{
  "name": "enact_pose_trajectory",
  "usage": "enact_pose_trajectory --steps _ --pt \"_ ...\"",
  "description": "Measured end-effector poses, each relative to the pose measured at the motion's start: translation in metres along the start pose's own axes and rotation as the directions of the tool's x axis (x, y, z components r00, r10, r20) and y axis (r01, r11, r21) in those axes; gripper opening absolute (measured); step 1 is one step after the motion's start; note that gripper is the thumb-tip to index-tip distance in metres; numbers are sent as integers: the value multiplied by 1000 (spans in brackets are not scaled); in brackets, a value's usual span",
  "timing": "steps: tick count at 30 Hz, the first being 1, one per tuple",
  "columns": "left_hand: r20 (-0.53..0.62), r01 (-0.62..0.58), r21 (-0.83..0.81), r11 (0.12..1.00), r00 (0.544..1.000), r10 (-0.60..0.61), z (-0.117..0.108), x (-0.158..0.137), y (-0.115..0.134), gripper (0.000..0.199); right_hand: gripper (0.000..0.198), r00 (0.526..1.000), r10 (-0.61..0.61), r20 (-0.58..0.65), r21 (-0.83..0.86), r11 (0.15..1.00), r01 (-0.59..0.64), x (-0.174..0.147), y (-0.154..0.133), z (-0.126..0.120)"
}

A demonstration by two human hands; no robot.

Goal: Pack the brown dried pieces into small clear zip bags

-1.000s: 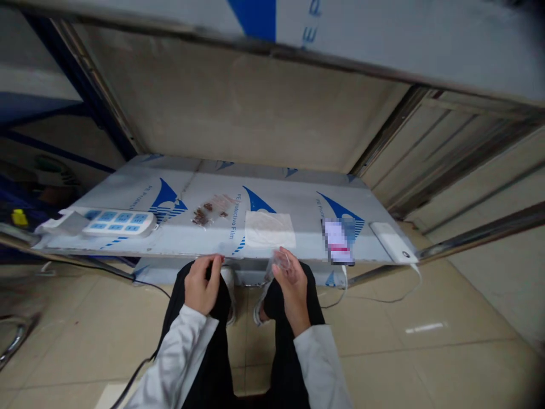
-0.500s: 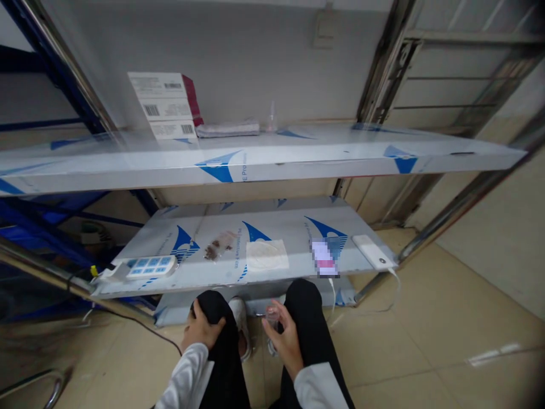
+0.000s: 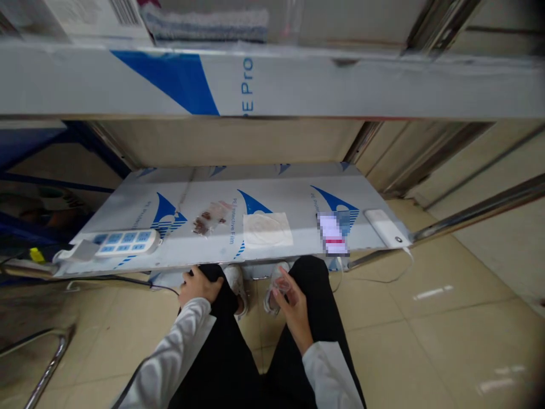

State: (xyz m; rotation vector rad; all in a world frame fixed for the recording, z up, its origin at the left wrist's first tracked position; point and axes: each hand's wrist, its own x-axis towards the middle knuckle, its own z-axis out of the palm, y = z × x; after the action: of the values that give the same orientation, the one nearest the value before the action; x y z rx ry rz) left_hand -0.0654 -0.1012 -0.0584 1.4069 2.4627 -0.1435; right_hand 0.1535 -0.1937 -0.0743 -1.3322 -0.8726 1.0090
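My left hand point(image 3: 200, 288) rests on my left knee, its fingers and thumb apart, holding nothing. Between the thumb and fingers of my right hand point(image 3: 293, 298), over my right knee, is a small clear container point(image 3: 281, 283); its exact kind is hard to make out. On the lower shelf in front of both knees lies a white square sheet point(image 3: 268, 230) with a round pale shape on it. To its left is a clear plastic bag point(image 3: 212, 219) with several small dark brown pieces.
A power strip point(image 3: 128, 243) lies at the lower shelf's left end. A phone point(image 3: 333, 234) and a white power bank point(image 3: 386, 229) with a cable lie on the right. Above, the upper shelf point(image 3: 298, 88) juts forward, carrying a folded cloth point(image 3: 208, 24) and a white box point(image 3: 97, 17).
My view has tipped down and come closer, so the upper shelf sits higher in the picture. My left hand stays on the knee; my right hand still holds the clear container.
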Motion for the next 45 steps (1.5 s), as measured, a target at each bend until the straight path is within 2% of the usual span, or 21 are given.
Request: enact_pose_trajectory --steps 4,7,9,12,14,15,17,18,19,21,22,23,25,29,31,36,40,42,43,44,45 --pt "-24 9 28 1000 1000 -9 -1 -4 3 75 58 999 43 -2 46 998 -43 4 6 10" --pt "-25 8 43 999 1000 -7 -2 -5 5 74 60 1000 25 -18 41 999 -24 12 8 17" --pt "-26 3 47 999 1000 -2 -3 -5 7 74 54 1000 -12 -20 -17 1000 11 28 5 18" --pt "-14 -12 43 999 1000 12 -5 -3 8 74 42 990 -121 76 -236 962 136 74 -11 16" --pt "0 -17 35 999 1000 17 -6 -4 7 74 40 958 -188 216 -470 840 271 115 -28 17" --pt "-5 -21 36 999 1000 21 -6 -5 6 74 42 932 -190 307 -581 738 342 136 -36 19" --pt "-81 -82 43 996 993 85 -5 -12 3 69 43 847 -119 517 -753 408 517 174 -53 27" --pt "-149 -165 43 985 974 169 -4 -16 3 62 44 806 -58 589 -771 258 582 189 -60 31" --pt "-222 -280 40 959 934 281 -3 -20 4 52 44 768 1 641 -760 144 634 201 -66 36" --pt "-339 -545 19 838 785 518 0 -25 13 32 41 708 87 701 -713 40 700 218 -73 46" --pt "-369 -647 -9 762 711 599 1 -25 21 26 38 684 114 721 -690 29 723 223 -76 50" --pt "-386 -712 -47 700 659 645 2 -22 32 23 35 656 142 741 -663 3 748 226 -77 54" --pt "-443 -746 -136 652 635 633 3 -10 57 21 32 601 189 777 -597 -83 798 230 -78 61" --pt "-514 -728 -257 636 660 548 11 24 98 24 28 499 241 833 -439 -263 859 236 -76 70" --pt "-511 -727 -251 639 660 550 19 34 104 25 25 454 232 860 -390 -274 879 239 -74 72" --pt "-506 -765 -221 605 620 600 35 38 99 28 16 349 169 922 -313 -211 926 240 -76 74" --pt "-483 -749 -280 600 650 586 38 34 99 29 7 275 148 950 -258 -123 958 234 -89 75" --pt "-480 -735 -308 603 668 569 36 34 99 27 18 246 201 948 -222 -135 966 231 -97 70" --pt "-485 -727 -319 608 676 555 33 35 98 26 29 264 221 939 -237 -141 961 231 -100 65" --pt "-491 -717 -327 616 685 538 29 38 96 25 40 324 217 921 -302 -129 945 232 -101 59" --pt "-497 -704 -334 627 697 518 24 42 94 25 48 419 189 888 -407 -100 908 233 -101 50"
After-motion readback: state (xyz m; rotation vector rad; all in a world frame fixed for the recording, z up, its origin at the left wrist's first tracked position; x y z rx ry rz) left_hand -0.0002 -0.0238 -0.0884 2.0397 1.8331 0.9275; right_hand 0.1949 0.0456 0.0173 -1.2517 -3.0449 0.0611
